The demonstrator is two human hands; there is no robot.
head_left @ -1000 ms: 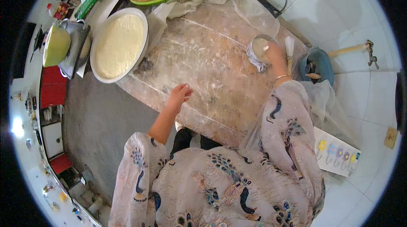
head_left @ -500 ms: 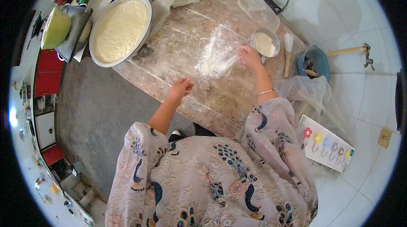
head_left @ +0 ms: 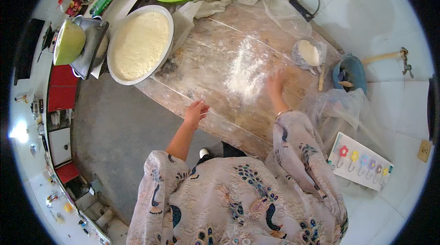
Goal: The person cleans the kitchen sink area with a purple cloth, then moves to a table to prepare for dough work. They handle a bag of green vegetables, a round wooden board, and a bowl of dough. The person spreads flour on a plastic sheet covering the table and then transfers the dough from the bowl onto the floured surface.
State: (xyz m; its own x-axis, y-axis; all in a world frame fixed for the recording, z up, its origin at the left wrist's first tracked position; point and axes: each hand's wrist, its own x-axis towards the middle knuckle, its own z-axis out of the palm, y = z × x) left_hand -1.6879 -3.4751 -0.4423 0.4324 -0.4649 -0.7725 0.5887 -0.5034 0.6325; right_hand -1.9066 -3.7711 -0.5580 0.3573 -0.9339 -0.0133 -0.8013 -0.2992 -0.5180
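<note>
Flour (head_left: 246, 73) at upper centre wants, we judge, even spreading; left hand (head_left: 195, 112) shows fingers loosely parted, right hand's (head_left: 276, 84) (blurred) we cannot tell.

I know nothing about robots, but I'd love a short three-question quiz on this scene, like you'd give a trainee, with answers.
1. Which of the person's hands is nearer the scattered flour?
2. True or false: the round basin of dough stands to the right of that flour.
3. What colour is the tub near the wall tap: A red, B blue or C yellow?

Key: 1. The right hand. 2. False. 3. B.
</note>
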